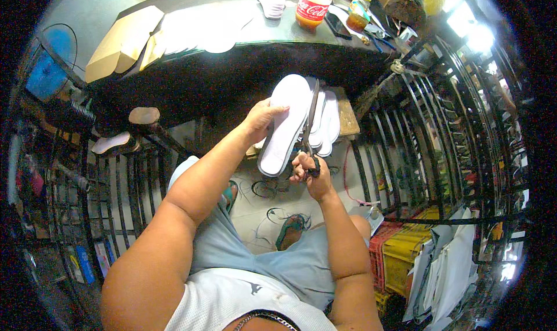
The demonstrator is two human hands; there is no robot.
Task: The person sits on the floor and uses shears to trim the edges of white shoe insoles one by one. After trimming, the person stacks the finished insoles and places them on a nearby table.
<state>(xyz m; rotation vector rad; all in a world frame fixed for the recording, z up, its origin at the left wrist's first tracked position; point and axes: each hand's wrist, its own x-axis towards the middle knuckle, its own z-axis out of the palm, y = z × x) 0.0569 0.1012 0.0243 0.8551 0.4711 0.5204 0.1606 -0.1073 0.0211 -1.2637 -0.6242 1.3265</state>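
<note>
My left hand [264, 121] grips a white shoe insole [288, 122] with a dark edge by its left side, thumb on top. The insole stands tilted, its wide end away from me. Large dark scissors [310, 115] are in my right hand [313, 173], fingers wrapped round the handles. Their long blades point away from me along the insole's right edge; whether they touch it I cannot tell. Just behind them, several more white insoles [331, 122] lie on a wooden board [348, 115].
Beyond is a dark-fronted table [249, 39] with a cardboard box [125, 43], white sheets, a red-labelled bottle [312, 9], a jar [358, 14] and a phone [338, 26]. Dark offcuts [267, 189] litter the floor. Metal racks [400, 151] flank me; a yellow crate [403, 252] stands at right.
</note>
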